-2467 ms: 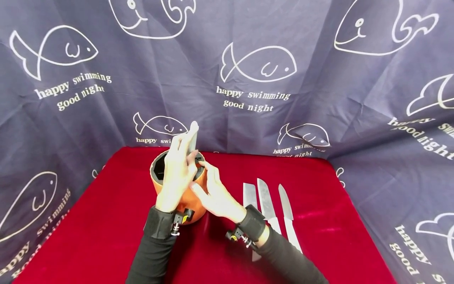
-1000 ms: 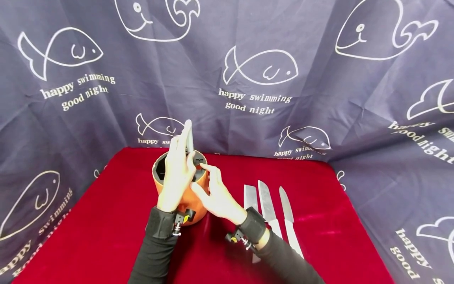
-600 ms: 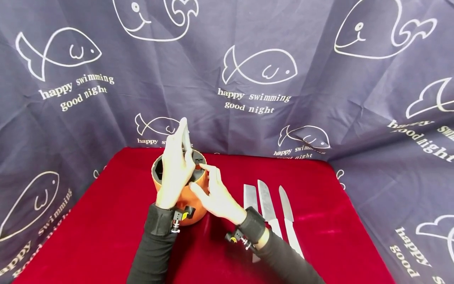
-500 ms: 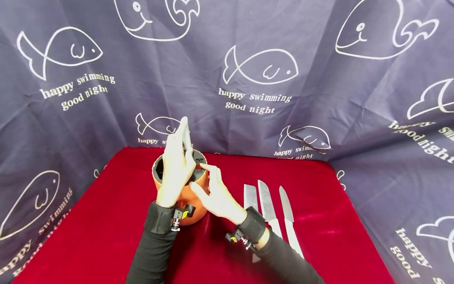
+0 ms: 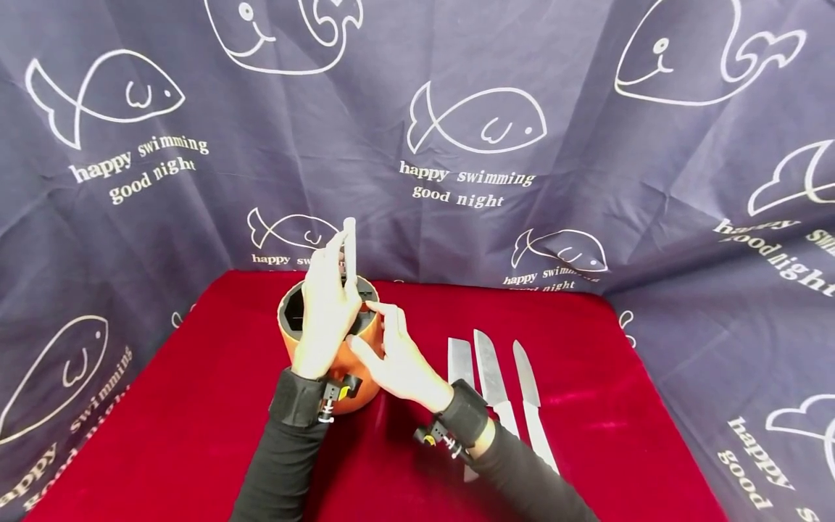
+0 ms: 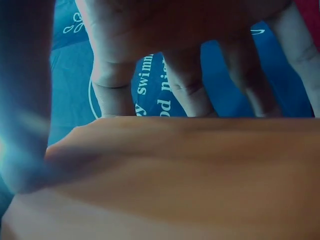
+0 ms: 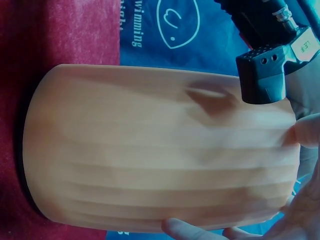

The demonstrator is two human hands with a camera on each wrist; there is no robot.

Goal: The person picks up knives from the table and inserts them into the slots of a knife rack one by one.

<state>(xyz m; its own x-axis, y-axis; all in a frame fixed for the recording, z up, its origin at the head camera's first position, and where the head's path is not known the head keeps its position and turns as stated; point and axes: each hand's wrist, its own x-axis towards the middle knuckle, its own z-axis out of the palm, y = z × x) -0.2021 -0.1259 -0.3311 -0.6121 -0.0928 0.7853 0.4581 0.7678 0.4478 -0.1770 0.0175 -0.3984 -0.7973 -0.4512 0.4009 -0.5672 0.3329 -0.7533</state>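
Head: on red table (image 5: 215,406), L hand (image 5: 326,301) pinches approx. upright white handle (image 5: 351,250), thumb vs. fingers, above orange holder (image 5: 352,362); R hand's (image 5: 401,362) grip clasps holder's R side. 3 knives (image 5: 490,368) lie to R.
L wrist: R fingers (image 6: 187,87), spread, run behind holder.
R wrist: R thumb (image 7: 307,130) touches holder near rim.

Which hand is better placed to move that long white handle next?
Probably the left hand: it holds the slim white handle roughly upright at the open top of the round, ribbed orange pot. The right hand is busy at the pot's rim.
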